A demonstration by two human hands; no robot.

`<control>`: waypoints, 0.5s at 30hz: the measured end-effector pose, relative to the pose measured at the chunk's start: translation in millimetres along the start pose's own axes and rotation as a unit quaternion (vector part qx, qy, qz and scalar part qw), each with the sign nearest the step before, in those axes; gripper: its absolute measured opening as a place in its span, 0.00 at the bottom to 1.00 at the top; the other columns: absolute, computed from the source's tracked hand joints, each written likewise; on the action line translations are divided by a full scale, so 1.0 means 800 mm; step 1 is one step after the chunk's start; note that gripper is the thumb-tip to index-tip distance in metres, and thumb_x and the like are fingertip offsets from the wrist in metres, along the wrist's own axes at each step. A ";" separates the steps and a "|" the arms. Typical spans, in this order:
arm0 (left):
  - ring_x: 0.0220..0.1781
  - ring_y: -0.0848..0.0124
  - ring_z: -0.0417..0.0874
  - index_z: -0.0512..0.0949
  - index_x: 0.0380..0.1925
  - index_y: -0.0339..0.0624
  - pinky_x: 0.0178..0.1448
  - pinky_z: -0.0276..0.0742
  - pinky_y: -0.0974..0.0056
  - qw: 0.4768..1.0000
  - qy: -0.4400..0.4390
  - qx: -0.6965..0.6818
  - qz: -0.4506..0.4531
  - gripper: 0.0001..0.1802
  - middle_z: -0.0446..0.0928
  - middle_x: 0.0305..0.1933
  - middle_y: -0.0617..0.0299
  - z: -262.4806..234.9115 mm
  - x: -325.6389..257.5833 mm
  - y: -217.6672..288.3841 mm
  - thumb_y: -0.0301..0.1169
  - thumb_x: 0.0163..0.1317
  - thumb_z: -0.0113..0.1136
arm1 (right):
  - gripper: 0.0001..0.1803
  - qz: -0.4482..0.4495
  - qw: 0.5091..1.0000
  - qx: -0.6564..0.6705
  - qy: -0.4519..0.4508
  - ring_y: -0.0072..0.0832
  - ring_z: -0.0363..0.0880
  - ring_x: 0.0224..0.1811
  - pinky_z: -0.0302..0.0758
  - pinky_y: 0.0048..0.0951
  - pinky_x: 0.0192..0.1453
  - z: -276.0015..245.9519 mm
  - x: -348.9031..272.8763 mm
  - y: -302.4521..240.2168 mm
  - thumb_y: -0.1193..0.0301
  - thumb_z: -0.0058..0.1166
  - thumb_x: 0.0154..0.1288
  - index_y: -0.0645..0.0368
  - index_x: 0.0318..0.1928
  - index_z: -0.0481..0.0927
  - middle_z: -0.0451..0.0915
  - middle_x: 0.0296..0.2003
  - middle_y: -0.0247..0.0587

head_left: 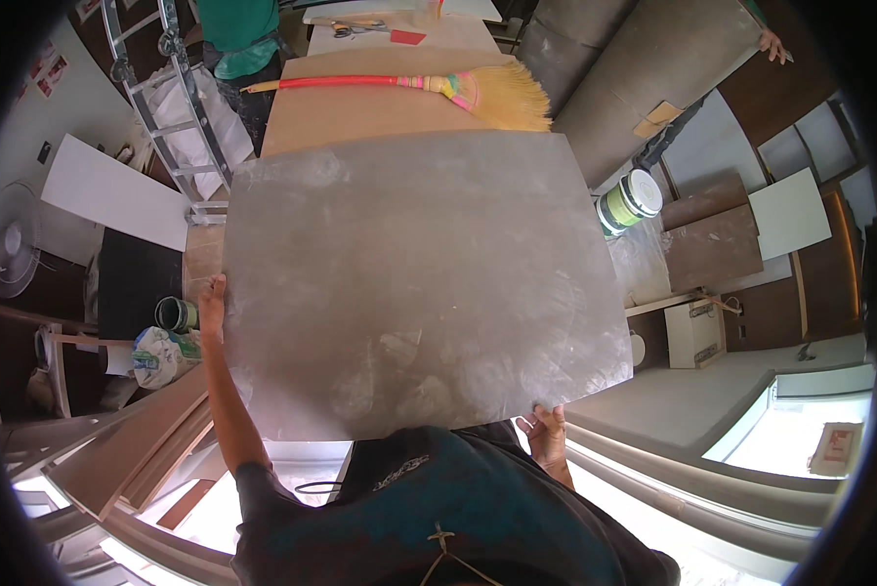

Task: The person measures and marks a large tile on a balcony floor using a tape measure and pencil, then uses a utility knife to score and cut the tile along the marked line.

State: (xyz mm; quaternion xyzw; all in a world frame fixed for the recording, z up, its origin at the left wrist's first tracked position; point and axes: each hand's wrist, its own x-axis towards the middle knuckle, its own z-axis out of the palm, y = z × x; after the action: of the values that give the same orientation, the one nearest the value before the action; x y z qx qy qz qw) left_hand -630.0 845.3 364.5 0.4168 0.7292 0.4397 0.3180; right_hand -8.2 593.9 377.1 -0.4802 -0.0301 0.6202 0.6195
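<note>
A large grey board (429,264) with pale, dusty smudges spreads out in front of me. My left hand (212,305) grips its left edge, with part of the fingers hidden behind it. At the near edge, toward the right corner, my right hand (546,430) is closed on the board, its fingertips showing over the rim. Beyond the far edge lies a straw broom (502,95) with a red handle, resting on a brown sheet-covered table (336,122).
A metal ladder (170,107) stands at the far left beside a person in green (238,29). Big grey rolls (644,78) lean at the far right, near another person's hand (772,46). A white-lidded bucket (629,202) sits right of the board; scissors (355,29) lie far back.
</note>
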 end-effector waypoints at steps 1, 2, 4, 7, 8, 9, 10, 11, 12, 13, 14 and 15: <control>0.40 0.78 0.68 0.77 0.37 0.38 0.48 0.65 0.71 1.000 -0.008 0.008 -0.012 0.19 0.71 0.35 0.71 0.002 0.006 0.001 0.46 0.68 0.53 | 0.05 0.002 1.000 0.002 0.008 0.31 0.83 0.37 0.83 0.41 0.44 0.001 -0.003 0.003 0.73 0.55 0.64 0.47 0.39 0.78 0.82 0.36 0.32; 0.40 0.78 0.68 0.77 0.37 0.38 0.48 0.65 0.71 1.000 -0.014 0.015 0.000 0.20 0.72 0.35 0.71 -0.003 0.015 -0.003 0.46 0.68 0.53 | 0.05 0.005 1.000 0.006 0.012 0.32 0.83 0.37 0.83 0.41 0.44 0.006 -0.005 0.010 0.73 0.55 0.64 0.47 0.39 0.78 0.82 0.36 0.32; 0.40 0.78 0.68 0.77 0.36 0.38 0.48 0.65 0.71 0.999 -0.026 0.029 0.023 0.20 0.72 0.35 0.71 -0.011 0.030 -0.012 0.47 0.67 0.53 | 0.05 0.011 0.999 0.001 0.031 0.32 0.83 0.37 0.82 0.41 0.44 0.016 -0.010 0.020 0.72 0.55 0.64 0.46 0.40 0.77 0.82 0.36 0.32; 0.40 0.77 0.69 0.77 0.37 0.38 0.48 0.65 0.71 0.999 -0.030 0.015 0.019 0.20 0.72 0.35 0.69 0.001 0.035 0.003 0.47 0.67 0.53 | 0.08 0.023 0.998 -0.014 0.062 0.33 0.83 0.38 0.82 0.40 0.44 0.030 -0.005 0.017 0.72 0.56 0.63 0.45 0.42 0.76 0.82 0.36 0.31; 0.40 0.77 0.69 0.77 0.37 0.38 0.48 0.65 0.71 0.999 -0.031 0.013 0.012 0.20 0.73 0.35 0.69 -0.002 0.038 0.004 0.46 0.67 0.53 | 0.09 0.030 0.998 -0.010 0.061 0.32 0.83 0.38 0.82 0.40 0.44 0.034 -0.004 0.021 0.72 0.57 0.62 0.45 0.42 0.75 0.81 0.36 0.31; 0.40 0.77 0.69 0.77 0.38 0.38 0.49 0.65 0.71 0.999 -0.032 0.012 0.003 0.19 0.73 0.36 0.69 -0.003 0.040 0.004 0.46 0.67 0.53 | 0.10 0.038 0.997 -0.007 0.060 0.32 0.82 0.38 0.81 0.39 0.44 0.039 -0.003 0.024 0.72 0.57 0.61 0.45 0.43 0.75 0.81 0.36 0.31; 0.40 0.77 0.69 0.77 0.38 0.38 0.49 0.65 0.71 0.999 -0.032 0.010 -0.005 0.19 0.73 0.36 0.69 -0.004 0.043 0.005 0.45 0.67 0.53 | 0.11 0.029 0.998 -0.016 0.061 0.32 0.82 0.38 0.81 0.39 0.44 0.043 -0.004 0.025 0.72 0.58 0.61 0.45 0.43 0.74 0.81 0.36 0.31; 0.40 0.77 0.69 0.77 0.39 0.38 0.49 0.65 0.71 0.999 -0.041 0.005 0.001 0.19 0.73 0.36 0.69 0.001 0.041 0.011 0.44 0.67 0.53 | 0.12 0.024 0.997 -0.027 0.061 0.32 0.82 0.38 0.81 0.39 0.45 0.052 -0.008 0.023 0.72 0.58 0.61 0.45 0.44 0.74 0.80 0.36 0.30; 0.40 0.77 0.70 0.77 0.39 0.38 0.49 0.66 0.71 0.999 -0.048 -0.003 0.007 0.18 0.73 0.36 0.69 0.010 0.041 0.023 0.44 0.67 0.53 | 0.13 0.018 0.997 -0.041 0.058 0.32 0.82 0.38 0.81 0.39 0.45 0.060 -0.009 0.021 0.72 0.59 0.60 0.45 0.44 0.74 0.80 0.35 0.30; 0.40 0.77 0.70 0.78 0.39 0.38 0.49 0.66 0.71 0.998 -0.054 -0.011 0.013 0.18 0.74 0.36 0.68 0.015 0.041 0.031 0.44 0.67 0.53 | 0.13 0.016 0.997 -0.036 0.073 0.31 0.81 0.39 0.81 0.39 0.45 0.054 -0.010 0.024 0.72 0.59 0.60 0.45 0.44 0.73 0.80 0.35 0.30; 0.40 0.77 0.70 0.78 0.38 0.38 0.48 0.66 0.70 0.999 -0.044 -0.015 0.013 0.19 0.74 0.35 0.68 0.014 0.044 0.031 0.45 0.66 0.53 | 0.13 0.019 0.997 -0.029 0.067 0.31 0.81 0.38 0.81 0.39 0.45 0.051 -0.005 0.022 0.72 0.59 0.60 0.45 0.44 0.73 0.80 0.35 0.30; 0.39 0.76 0.69 0.77 0.38 0.38 0.48 0.66 0.69 0.999 -0.034 -0.021 0.015 0.20 0.73 0.35 0.67 0.011 0.051 0.020 0.46 0.66 0.53 | 0.13 0.019 0.998 -0.021 0.058 0.31 0.81 0.38 0.81 0.39 0.45 0.050 -0.001 0.025 0.72 0.59 0.60 0.45 0.44 0.73 0.80 0.35 0.30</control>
State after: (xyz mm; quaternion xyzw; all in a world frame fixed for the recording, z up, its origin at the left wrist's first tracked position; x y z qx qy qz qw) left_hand -636.1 889.0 371.2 0.4358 0.7019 0.4456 0.3448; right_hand -48.7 610.5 386.3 -0.5289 0.0025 0.6022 0.5980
